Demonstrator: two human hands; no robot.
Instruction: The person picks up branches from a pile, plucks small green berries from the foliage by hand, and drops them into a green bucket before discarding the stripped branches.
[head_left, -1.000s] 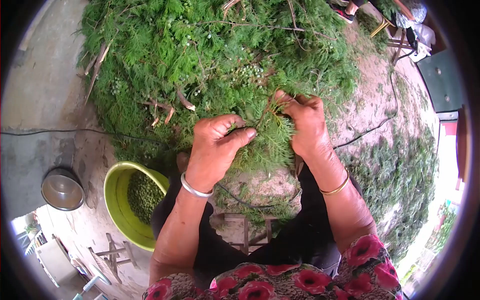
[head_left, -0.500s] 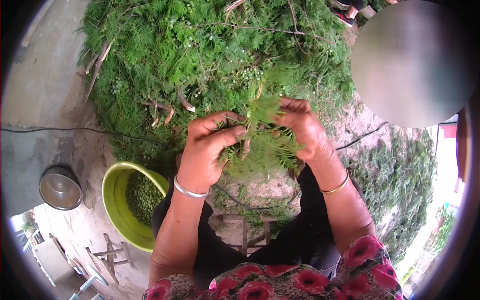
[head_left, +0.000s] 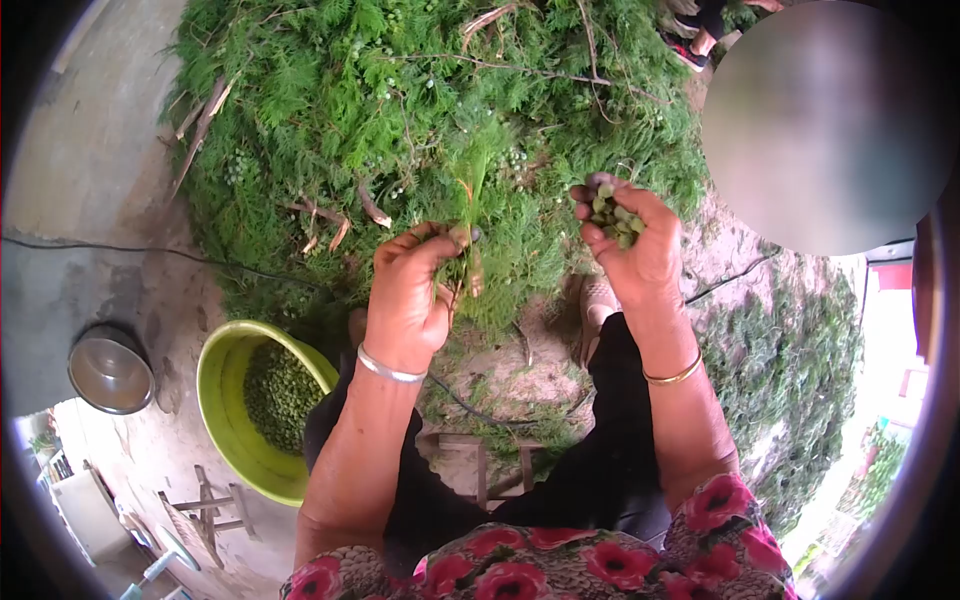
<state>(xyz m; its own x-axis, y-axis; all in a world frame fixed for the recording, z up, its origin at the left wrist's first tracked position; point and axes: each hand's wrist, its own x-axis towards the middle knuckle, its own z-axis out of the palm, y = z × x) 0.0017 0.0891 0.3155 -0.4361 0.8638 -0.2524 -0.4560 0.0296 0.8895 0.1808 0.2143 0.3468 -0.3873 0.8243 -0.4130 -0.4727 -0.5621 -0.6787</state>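
Note:
My left hand (head_left: pixel 410 290) is closed around a green leafy sprig (head_left: pixel 475 200), its fronds blurred above and below the fingers. Off to its right, my right hand (head_left: pixel 635 235) curls palm up around several small green cones (head_left: pixel 615 217). The two hands are apart, over the near edge of a large heap of green branches (head_left: pixel 350 110). At the lower left, a yellow-green bucket (head_left: pixel 222 420) holds many more green cones (head_left: pixel 280 395), beside my leg.
A metal bowl (head_left: pixel 112 370) lies on the floor at the left, above a small wooden stool (head_left: pixel 210 510). Dark cables (head_left: pixel 200 262) cross the ground. More greenery (head_left: pixel 785 370) is spread at the right. Another person's shoe (head_left: pixel 684 50) shows at the top right.
My right hand has drawn away from the sprig to the right and turned up, showing green cones in it. My left hand has shifted slightly left with the sprig.

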